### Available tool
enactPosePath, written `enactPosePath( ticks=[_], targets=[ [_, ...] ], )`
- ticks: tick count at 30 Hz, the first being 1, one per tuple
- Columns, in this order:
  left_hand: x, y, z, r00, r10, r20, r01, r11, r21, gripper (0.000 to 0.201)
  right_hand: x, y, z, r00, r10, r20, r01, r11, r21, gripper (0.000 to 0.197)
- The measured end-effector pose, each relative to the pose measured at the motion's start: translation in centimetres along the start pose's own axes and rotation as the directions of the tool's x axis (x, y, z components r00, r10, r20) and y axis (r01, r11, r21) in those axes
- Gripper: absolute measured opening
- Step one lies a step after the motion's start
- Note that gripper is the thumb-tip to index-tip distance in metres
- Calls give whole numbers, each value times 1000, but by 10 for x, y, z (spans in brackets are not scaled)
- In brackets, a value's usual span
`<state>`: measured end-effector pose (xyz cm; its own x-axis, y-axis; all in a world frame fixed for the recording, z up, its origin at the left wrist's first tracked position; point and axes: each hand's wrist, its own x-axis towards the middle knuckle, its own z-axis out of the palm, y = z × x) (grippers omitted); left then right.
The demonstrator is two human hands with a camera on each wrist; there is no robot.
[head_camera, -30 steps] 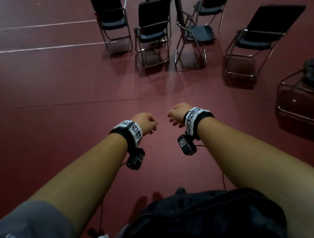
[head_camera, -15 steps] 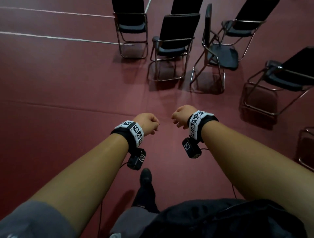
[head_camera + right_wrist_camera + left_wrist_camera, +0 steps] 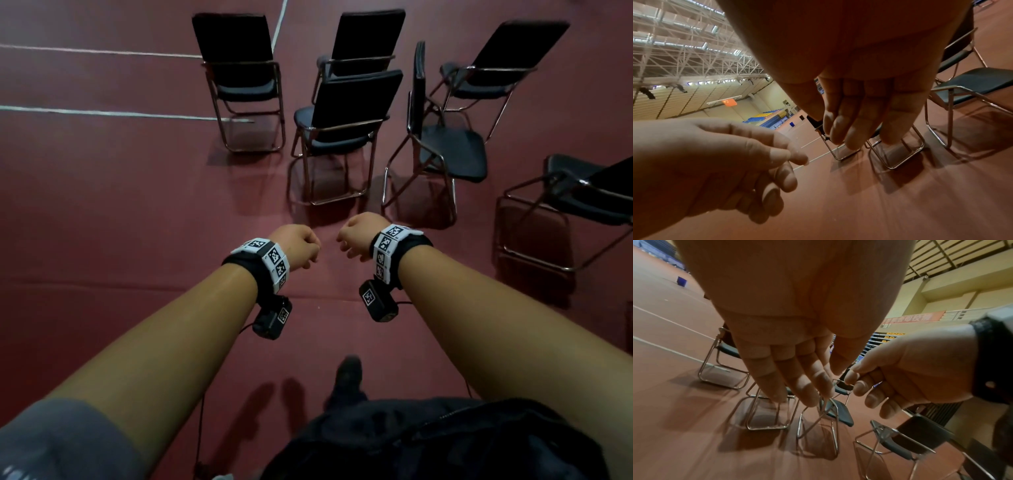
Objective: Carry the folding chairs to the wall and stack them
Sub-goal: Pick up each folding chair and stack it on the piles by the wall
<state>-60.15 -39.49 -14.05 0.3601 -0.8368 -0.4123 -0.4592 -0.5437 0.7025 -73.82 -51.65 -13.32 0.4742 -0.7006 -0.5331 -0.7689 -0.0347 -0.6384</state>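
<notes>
Both hands are held out in front of the body, side by side, above the dark red sports floor. The left hand holds nothing; its fingers hang loosely curled. The right hand likewise holds nothing, fingers loosely curled.

The black padded folding chairs with chrome tube frames stand unfolded on the floor ahead of the hands, untouched. The nearest chair stands just beyond the hands, its backrest toward the person. A second chair stands to its left, across a white floor line. A third chair stands to its right, side-on. Further chairs stand behind and to the right.
</notes>
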Motion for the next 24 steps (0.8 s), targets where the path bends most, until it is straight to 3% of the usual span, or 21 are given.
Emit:
enactPosePath(
  ticks=[9, 14, 19, 24],
  targets=[
    [184, 30, -64, 995, -94, -28, 95, 994, 49, 16, 212, -57, -68, 996, -2, 93, 3, 1000, -7, 20],
    [275, 58, -126, 989, -102, -107, 101, 995, -12, 15, 308, -124, -118, 991, -57, 121, 70, 992, -103, 23],
    [368, 71, -171, 991, -90, -101, 86, 995, -48, 14, 395, -177, -148, 994, -69, 80, 71, 997, -27, 8],
    [487, 75, -208, 997, -64, -42, 61, 996, -69, 15, 495, -202, -170, 999, 12, 37, -12, 1000, 11, 7]
  ],
)
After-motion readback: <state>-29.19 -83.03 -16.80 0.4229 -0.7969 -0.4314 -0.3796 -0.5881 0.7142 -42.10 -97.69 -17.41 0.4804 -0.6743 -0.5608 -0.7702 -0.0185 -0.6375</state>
